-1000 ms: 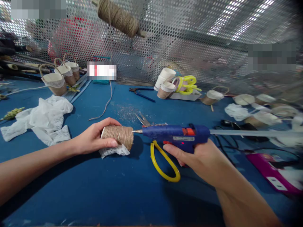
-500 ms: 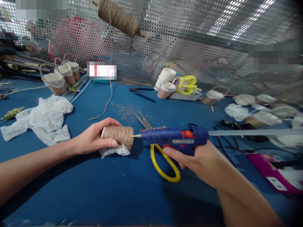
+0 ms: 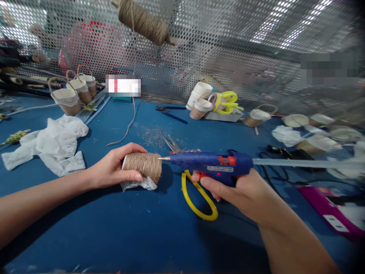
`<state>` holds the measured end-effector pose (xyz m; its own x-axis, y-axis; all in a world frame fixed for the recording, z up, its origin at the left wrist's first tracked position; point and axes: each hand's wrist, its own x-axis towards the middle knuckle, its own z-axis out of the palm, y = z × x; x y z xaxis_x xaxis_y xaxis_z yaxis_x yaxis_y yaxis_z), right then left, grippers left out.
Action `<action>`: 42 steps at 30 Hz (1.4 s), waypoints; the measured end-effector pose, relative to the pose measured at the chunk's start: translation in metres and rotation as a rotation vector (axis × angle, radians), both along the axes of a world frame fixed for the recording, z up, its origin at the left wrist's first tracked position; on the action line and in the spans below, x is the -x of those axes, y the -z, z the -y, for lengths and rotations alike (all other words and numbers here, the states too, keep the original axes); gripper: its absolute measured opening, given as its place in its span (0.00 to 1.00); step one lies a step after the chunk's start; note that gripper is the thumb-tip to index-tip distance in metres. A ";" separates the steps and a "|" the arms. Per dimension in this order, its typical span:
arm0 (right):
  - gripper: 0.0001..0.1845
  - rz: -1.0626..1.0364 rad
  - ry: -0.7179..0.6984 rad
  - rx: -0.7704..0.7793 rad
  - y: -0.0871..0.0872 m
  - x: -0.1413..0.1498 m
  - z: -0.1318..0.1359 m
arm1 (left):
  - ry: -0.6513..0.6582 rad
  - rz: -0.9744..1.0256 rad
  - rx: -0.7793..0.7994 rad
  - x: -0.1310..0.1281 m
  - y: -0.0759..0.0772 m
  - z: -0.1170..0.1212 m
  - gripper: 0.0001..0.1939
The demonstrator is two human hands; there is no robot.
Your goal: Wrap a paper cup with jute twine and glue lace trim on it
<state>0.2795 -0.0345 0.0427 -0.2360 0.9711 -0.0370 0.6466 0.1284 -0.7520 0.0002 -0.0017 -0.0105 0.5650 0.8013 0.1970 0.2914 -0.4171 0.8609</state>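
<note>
The brown string cup [image 3: 145, 163] is tipping sideways, showing a white left edge. White lace [image 3: 144, 184] is peeking out below it. The blue glue gun [image 3: 196, 160] is pointing its tip [image 3: 164, 158] at the cup's right end, its red light [image 3: 218, 174] glowing.

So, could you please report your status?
Left hand gripping twine-wrapped cup. Right hand holding glue gun, nozzle at cup's end. Yellow-handled scissors beneath gun.

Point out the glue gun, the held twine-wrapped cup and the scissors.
Glue gun [image 3: 209, 159], head view: on its blue body.
Twine-wrapped cup [image 3: 145, 164], head view: on its twine-covered side.
Scissors [image 3: 209, 217], head view: on its yellow handle.
</note>
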 end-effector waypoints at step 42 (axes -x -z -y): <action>0.15 0.038 -0.027 0.034 -0.001 0.000 0.003 | -0.016 0.012 -0.093 0.003 0.005 0.000 0.31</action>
